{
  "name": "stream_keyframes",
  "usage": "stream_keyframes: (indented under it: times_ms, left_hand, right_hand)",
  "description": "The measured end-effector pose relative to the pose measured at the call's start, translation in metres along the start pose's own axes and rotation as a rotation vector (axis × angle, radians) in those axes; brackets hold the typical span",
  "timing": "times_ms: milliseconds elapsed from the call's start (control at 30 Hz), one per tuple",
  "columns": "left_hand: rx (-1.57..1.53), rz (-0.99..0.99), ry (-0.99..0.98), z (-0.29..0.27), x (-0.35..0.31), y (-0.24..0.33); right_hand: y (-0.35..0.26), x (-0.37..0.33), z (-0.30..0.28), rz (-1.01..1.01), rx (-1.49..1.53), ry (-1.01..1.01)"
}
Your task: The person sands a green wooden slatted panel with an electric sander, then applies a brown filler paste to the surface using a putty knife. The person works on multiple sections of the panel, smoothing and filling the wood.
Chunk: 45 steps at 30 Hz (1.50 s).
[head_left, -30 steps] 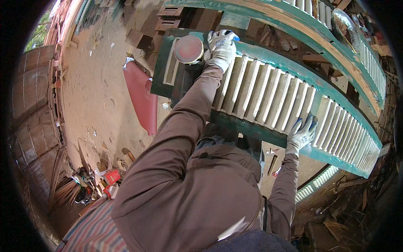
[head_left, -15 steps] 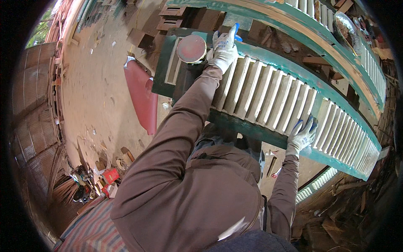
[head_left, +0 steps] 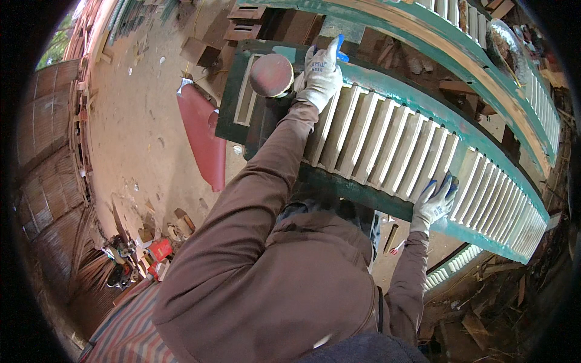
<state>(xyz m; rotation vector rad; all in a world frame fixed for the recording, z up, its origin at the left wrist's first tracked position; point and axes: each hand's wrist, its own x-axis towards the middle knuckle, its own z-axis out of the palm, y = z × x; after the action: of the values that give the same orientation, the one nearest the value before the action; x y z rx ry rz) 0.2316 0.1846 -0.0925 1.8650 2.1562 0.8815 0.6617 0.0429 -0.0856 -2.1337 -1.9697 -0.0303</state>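
Note:
A long green louvered shutter [head_left: 363, 193] with bare, pale slats lies crosswise in front of me. My left hand [head_left: 321, 75], in a white glove with blue patches, rests at the shutter's far side near its left end. Its fingers stretch away from me, slightly apart. Just left of that hand stands a round thing with a dull red top [head_left: 272, 75] and a pale rim; its lower part is hidden, and whether the glove touches it is unclear. My right hand [head_left: 434, 202], gloved alike, lies with spread fingers on the shutter's near side by the crosspiece between the slat sections.
Another green shutter [head_left: 436, 33] with an unpainted wooden edge lies beyond. A dark red sheet [head_left: 203, 136] lies on the floor to the left. Wood blocks [head_left: 201, 52] are at the far side, and small clutter with a red box [head_left: 160, 249] sits lower left.
The whole view has shifted slightly. Both hands keep about the same places on the shutter, and the round red-topped thing stays beside my left hand.

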Motion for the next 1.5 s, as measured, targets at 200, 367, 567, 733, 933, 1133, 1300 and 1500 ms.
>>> stream_keyframes:
  times_ms: [200,367,567,733,933,1133,1300,1500]
  left_hand:
    - [-0.123,-0.013,0.196,0.003,-0.006,-0.008]
    - [-0.037,-0.098,0.103,-0.003,-0.002,-0.003]
    - [0.16,-0.142,0.067,-0.011,-0.019,-0.002]
    - [0.053,-0.129,-0.037,-0.013,-0.005,0.01]
    - [0.029,-0.179,-0.107,-0.018,-0.011,0.011]
    - [0.158,0.006,-0.113,-0.02,0.006,0.014]
    - [0.152,0.066,-0.001,-0.017,0.002,0.012]
    - [-0.007,0.017,-0.006,-0.011,0.001,0.006]
  right_hand:
    - [0.0,-0.003,-0.002,0.015,0.016,-0.021]
    - [-0.012,-0.001,-0.013,0.014,0.098,-0.07]
    - [-0.012,0.007,-0.013,-0.077,0.088,-0.095]
    - [-0.017,0.016,-0.013,-0.111,0.088,-0.193]
    - [-0.023,0.035,-0.008,-0.121,0.082,-0.318]
    - [-0.021,0.036,-0.006,-0.116,0.06,-0.335]
    - [-0.014,0.02,-0.01,-0.123,0.038,-0.257]
    - [-0.006,-0.009,-0.014,-0.104,-0.023,-0.047]
